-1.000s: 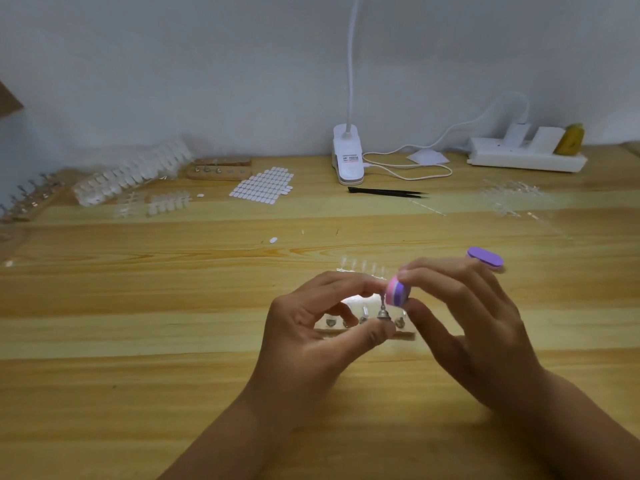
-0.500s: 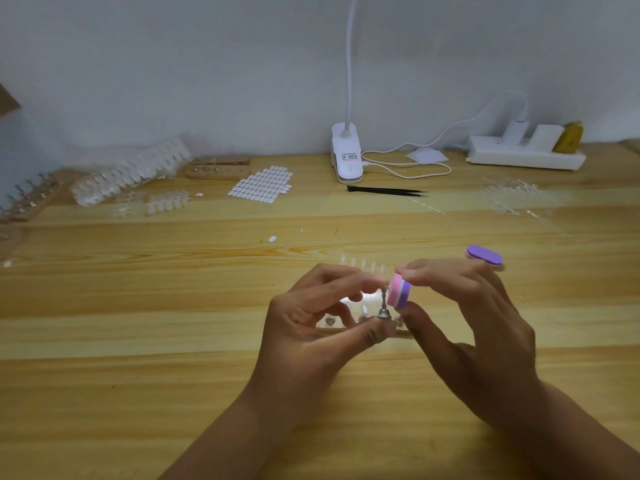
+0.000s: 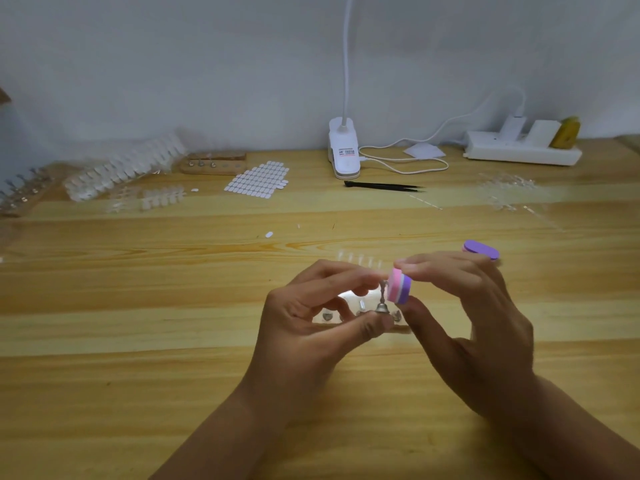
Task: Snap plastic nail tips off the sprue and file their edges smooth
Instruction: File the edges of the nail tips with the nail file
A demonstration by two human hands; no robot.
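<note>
A: Left hand (image 3: 311,327) fingers pinch metal stand (image 3: 382,306), nail tip on top mostly hidden. Right hand (image 3: 478,323) fingers grip pink-purple file block (image 3: 399,285) against it.
B: Risk?
A: Pushing hard could pop the tip off.
B: Counts?
A: Two files: this block, plus purple file (image 3: 481,249) on worktop (image 3: 173,375). One tweezers (image 3: 381,186).

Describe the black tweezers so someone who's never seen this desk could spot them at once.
Find the white clip lamp at the back of the wooden desk. Just in front of its base lie the tweezers, tips pointing right. They are the only thin black thing there; their neighbours are white.
</note>
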